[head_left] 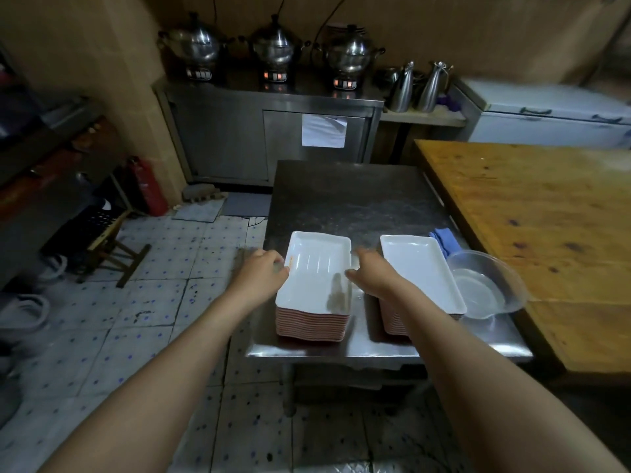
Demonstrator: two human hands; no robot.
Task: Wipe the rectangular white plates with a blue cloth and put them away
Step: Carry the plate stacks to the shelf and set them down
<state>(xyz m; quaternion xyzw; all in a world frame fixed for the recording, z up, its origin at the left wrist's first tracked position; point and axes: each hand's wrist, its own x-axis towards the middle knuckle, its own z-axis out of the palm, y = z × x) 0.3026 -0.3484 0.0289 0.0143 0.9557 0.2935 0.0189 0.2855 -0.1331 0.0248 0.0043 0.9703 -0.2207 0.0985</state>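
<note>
Gripping the top plate (316, 268), left hand (264, 269) and right hand (367, 270) sit beside second stack (420, 273), bowl (512, 279), cloth (445, 240).

I can read no text, brand or number anywhere in my head view. The paper sheet (323, 130) on the steel cabinet (239, 138) door looks plain white, and any writing on it is too faint to tell. The 3 cooker bases (276, 76) on top of the cabinet have lit panels, but their marks blur into glowing blocks. The red fire extinguisher (146, 186) shows no lettering I can make out. A small orange mark sits at the left rim of the top plate (317, 268); it is too blurred to read.
</note>
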